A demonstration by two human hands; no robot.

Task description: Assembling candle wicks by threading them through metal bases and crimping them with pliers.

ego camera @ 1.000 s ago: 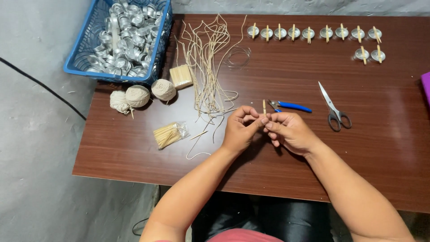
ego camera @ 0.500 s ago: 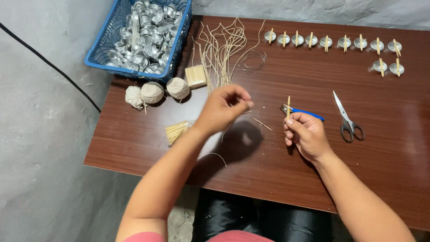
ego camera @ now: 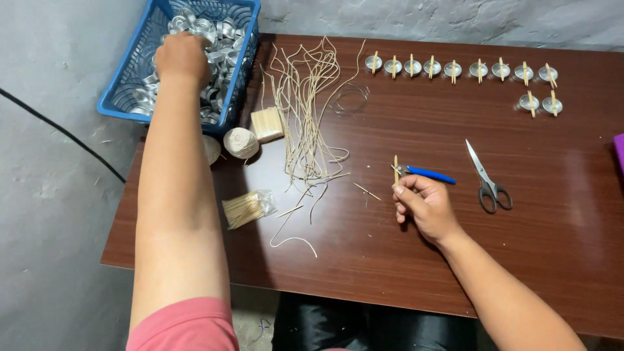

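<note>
Your left hand (ego camera: 184, 57) reaches into the blue plastic lattice basket (ego camera: 130, 84) of shiny metal cups (ego camera: 214, 32); whether its fingers grasp one I cannot tell. Your right hand (ego camera: 426, 207) pinches one thin wooden stick (ego camera: 396, 170) upright. Ten finished cups (ego camera: 465, 69) lie on the smooth brown table (ego camera: 552, 247), beside one pair of scissors (ego camera: 486, 179)

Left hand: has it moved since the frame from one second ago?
Yes. The left hand has left the right hand at the brown wooden table's middle and travelled away to the far left corner, now reaching into the blue plastic basket of small metal cups.
</note>
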